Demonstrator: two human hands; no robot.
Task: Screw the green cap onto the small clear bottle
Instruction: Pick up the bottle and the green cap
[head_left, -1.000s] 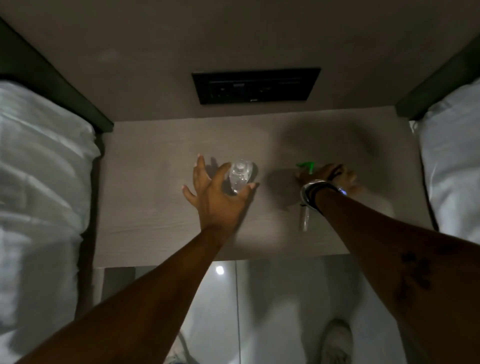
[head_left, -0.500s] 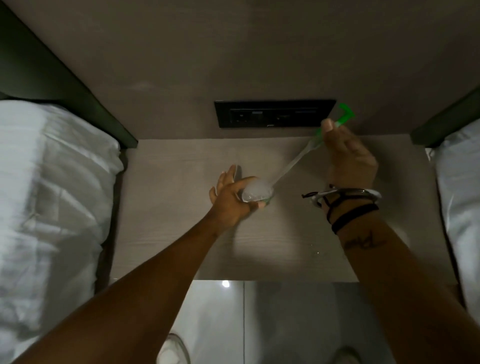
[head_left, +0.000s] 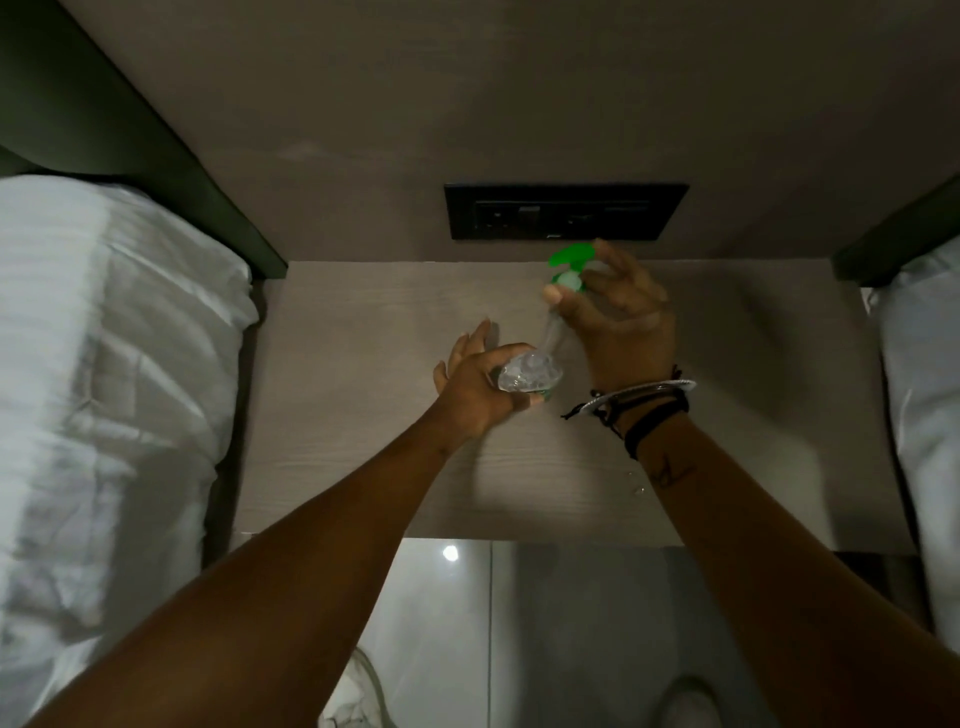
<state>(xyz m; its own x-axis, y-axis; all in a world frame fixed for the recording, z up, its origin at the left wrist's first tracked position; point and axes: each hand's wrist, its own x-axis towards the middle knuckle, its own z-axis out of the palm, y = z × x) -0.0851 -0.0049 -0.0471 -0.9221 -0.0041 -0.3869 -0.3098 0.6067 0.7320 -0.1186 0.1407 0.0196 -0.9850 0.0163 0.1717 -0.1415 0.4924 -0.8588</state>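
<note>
Both hands (head_left: 480, 387) (head_left: 621, 317) partly hide bottle (head_left: 527, 376), cap (head_left: 569, 265).

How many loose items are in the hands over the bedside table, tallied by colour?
Clear: 1, the small bottle, gripped by the left hand.
Green: 1, the pump cap with its clear dip tube, held by the right hand.
Total: 2.

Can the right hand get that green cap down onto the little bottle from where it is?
Probably yes. The right hand holds the green cap above the small clear bottle, which the left hand grips; nothing lies between except the cap's own tube.
</note>
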